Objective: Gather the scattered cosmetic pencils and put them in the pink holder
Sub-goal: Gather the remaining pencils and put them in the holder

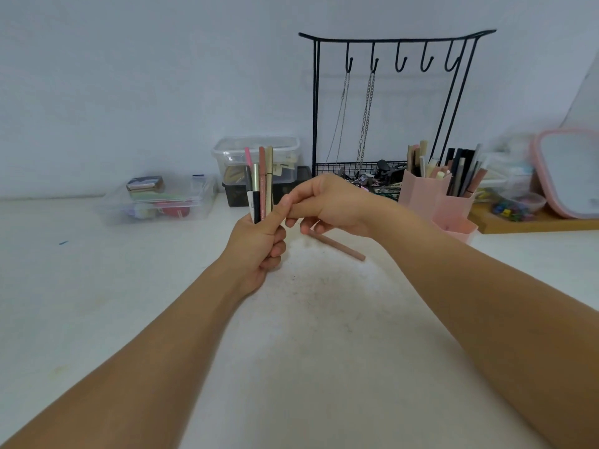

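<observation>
My left hand (259, 244) grips a bundle of several cosmetic pencils (261, 183) upright above the white table; pink, silver, brown and beige tips stick up. My right hand (327, 205) hovers just to the right of the bundle, its thumb and forefinger touching the lower part of the pencils beside my left thumb, the other fingers curled. One dusty-pink pencil (340, 246) lies on the table below my right hand. The pink holder (434, 202) stands at the right with several pencils and sticks in its compartments.
A black wire jewellery stand (389, 102) with chains rises behind the holder. Clear plastic boxes (162, 202) and a lidded container (256, 153) sit along the back wall. A pink-framed mirror (567, 173) and a wooden tray (531, 223) are at far right.
</observation>
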The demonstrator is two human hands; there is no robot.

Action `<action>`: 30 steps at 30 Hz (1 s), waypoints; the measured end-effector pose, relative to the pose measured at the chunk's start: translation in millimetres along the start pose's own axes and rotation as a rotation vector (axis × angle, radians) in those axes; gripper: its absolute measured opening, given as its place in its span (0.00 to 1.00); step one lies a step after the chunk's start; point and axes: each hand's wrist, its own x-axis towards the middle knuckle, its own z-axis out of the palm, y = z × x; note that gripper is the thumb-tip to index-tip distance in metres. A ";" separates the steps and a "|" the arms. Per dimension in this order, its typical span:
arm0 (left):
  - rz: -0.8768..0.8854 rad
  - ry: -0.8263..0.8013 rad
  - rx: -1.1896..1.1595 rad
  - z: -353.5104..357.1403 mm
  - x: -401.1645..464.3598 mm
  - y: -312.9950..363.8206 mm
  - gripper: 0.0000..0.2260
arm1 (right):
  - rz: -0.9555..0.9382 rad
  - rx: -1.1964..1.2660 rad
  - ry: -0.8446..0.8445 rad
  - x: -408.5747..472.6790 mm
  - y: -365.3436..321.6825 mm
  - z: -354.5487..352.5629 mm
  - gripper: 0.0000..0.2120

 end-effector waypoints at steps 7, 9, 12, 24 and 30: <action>-0.052 0.068 -0.097 -2.6 6.7 -2.5 0.13 | 0.171 -0.554 -0.033 -6.5 -3.3 -33.8 0.14; -0.053 0.076 -0.089 -1.9 6.4 -2.5 0.13 | 0.253 -0.657 -0.083 -4.5 -0.1 -32.0 0.18; -0.053 0.084 -0.077 -0.3 5.2 -2.3 0.13 | 0.311 -0.745 -0.124 1.1 7.9 -21.7 0.22; -0.051 0.065 -0.052 -1.4 5.4 -2.9 0.14 | 0.363 -0.588 -0.174 5.0 13.1 -11.6 0.12; -0.063 0.042 -0.027 0.6 2.7 -0.5 0.16 | 0.238 -0.194 -0.102 -2.1 9.8 -29.7 0.06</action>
